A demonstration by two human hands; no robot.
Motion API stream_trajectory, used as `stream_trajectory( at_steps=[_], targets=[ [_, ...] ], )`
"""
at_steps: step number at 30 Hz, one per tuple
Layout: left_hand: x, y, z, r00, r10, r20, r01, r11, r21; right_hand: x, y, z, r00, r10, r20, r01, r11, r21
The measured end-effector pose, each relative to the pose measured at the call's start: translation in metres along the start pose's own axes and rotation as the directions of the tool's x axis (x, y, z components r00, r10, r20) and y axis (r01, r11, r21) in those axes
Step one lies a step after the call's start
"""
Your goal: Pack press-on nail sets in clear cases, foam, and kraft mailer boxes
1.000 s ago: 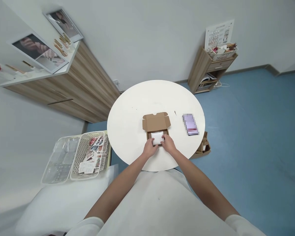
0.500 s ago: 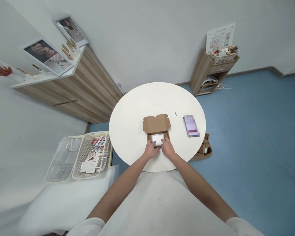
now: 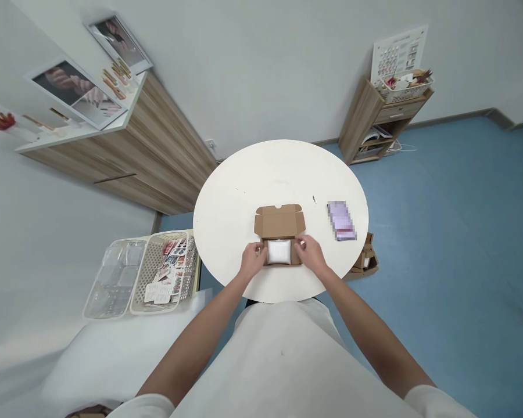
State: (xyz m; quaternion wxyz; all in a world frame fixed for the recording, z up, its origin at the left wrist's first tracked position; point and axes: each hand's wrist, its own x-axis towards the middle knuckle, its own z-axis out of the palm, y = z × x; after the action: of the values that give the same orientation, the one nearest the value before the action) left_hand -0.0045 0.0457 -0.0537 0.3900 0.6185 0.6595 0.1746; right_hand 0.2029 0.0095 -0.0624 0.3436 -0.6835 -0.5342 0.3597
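Note:
An open brown cardboard box (image 3: 279,222) lies on the white round table, its lid folded back away from me. Inside sits a white wrapped packet (image 3: 279,252), with no hand on it. My left hand (image 3: 251,260) is at the box's left side wall, thumb and fingers bent around that edge. At the right side wall, my right hand (image 3: 311,253) has its thumb and forefinger pinched about the edge near the lid's fold. Exactly how firmly the fingertips grip is too small to see.
A blurred purple item (image 3: 342,220) lies on the right of the table (image 3: 226,203). Cardboard boxes (image 3: 366,258) are below the right edge. Left stand plastic baskets (image 3: 137,302), one holding printed cards, and a wooden cabinet (image 3: 165,157). A small shelf unit (image 3: 361,122) stands back right.
Both hands have left the white packet's near edge and moved apart to the box's two sides. The packet now lies fully in sight inside the box. The view has shifted slightly.

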Motion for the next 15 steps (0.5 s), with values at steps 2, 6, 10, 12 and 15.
stream_trajectory(
  at_steps=[2,6,10,12,15],
  targets=[
    [0.017,0.002,-0.012,0.995,-0.077,-0.061,0.072,0.994,-0.088,0.018,0.004,-0.013,0.975,0.190,-0.117,-0.173,0.974,0.143],
    [0.054,0.007,-0.035,0.956,-0.278,0.092,0.292,0.882,-0.369,0.053,0.011,-0.033,0.855,0.515,0.063,-0.476,0.731,0.488],
    [0.077,0.012,-0.046,0.916,-0.325,0.234,0.400,0.777,-0.487,0.073,0.010,-0.039,0.808,0.560,0.186,-0.559,0.628,0.541],
    [0.079,0.014,-0.044,0.909,-0.282,0.307,0.399,0.803,-0.443,0.075,0.008,-0.037,0.798,0.562,0.218,-0.589,0.652,0.477],
    [0.073,0.013,-0.031,0.930,-0.220,0.293,0.305,0.907,-0.289,0.068,0.010,-0.027,0.807,0.537,0.245,-0.590,0.726,0.354]
  ],
)
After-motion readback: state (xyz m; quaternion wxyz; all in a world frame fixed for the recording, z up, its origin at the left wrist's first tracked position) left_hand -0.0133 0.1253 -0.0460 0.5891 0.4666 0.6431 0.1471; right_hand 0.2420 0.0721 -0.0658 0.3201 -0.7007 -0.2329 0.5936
